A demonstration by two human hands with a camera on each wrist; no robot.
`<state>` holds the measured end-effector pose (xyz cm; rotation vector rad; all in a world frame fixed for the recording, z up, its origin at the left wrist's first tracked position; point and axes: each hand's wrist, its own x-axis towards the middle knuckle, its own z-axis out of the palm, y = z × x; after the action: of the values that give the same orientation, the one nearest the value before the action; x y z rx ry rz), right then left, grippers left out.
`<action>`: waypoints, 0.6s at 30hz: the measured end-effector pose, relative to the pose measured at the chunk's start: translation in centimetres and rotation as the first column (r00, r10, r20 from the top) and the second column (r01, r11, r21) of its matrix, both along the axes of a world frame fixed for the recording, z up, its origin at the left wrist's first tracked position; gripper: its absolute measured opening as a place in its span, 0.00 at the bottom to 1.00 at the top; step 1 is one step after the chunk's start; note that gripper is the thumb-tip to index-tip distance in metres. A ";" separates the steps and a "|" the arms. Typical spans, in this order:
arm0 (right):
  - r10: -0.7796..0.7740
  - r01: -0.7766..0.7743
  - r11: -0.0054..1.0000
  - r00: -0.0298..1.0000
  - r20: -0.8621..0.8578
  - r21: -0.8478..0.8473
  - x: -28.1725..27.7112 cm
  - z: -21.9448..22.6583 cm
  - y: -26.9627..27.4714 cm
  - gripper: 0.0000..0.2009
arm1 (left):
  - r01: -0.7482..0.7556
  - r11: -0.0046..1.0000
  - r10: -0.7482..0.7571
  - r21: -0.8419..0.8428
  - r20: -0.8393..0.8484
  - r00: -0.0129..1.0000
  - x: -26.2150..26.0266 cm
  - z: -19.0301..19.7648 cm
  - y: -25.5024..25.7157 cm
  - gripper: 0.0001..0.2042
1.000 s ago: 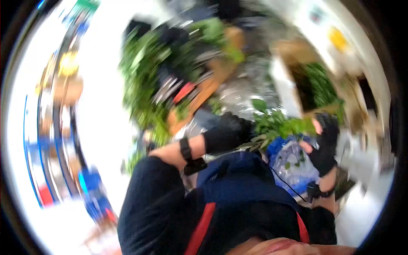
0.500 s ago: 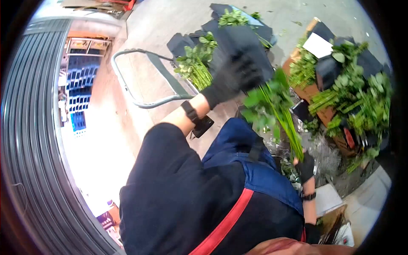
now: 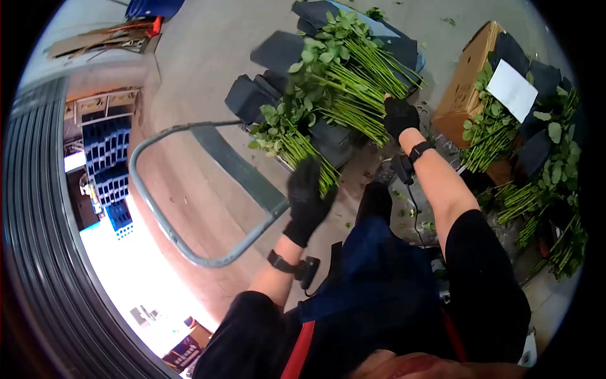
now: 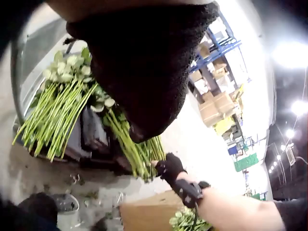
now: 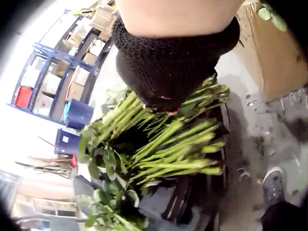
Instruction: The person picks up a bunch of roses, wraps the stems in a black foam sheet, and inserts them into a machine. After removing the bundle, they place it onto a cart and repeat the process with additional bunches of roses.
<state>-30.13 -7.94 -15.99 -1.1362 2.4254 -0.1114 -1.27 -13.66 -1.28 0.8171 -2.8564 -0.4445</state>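
Forward has moved my right hand (image 3: 402, 118), to the near-right ends of stems (image 3: 358, 82) running far-left; my left hand (image 3: 308, 201) is farther from them. Their grip I cannot tell.

leafy green stems (image 3: 369, 66), laid in bunches, over dark sheets (image 3: 276, 54)

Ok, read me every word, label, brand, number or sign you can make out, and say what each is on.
None can be read.
Dark purplish box, lower left of the head view: pale marks, too small and blurred.
Blue bucket, right wrist view: white patch, perhaps a label, too small.
White sheet: no writing visible.
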 end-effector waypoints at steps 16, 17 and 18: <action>-0.654 0.836 0.535 0.315 0.688 0.126 11.8 -9.8 38.7 0.22 | 0.590 0.593 -0.711 0.548 0.012 0.703 -20.1 -6.8 14.8 0.21; -0.652 0.906 0.399 0.171 0.739 0.143 13.8 -12.0 42.9 0.22 | 0.650 0.547 -0.753 0.528 -0.028 0.657 -20.6 -7.3 17.1 0.21; -0.668 0.857 0.494 0.265 0.696 0.147 13.7 -12.3 46.3 0.20 | 0.708 0.502 -0.791 0.497 -0.067 0.608 -20.9 -8.2 19.1 0.21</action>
<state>-16.39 38.32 -28.27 0.2224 2.0093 -1.0182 -22.13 5.45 -9.52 -0.5195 -3.1584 -1.2787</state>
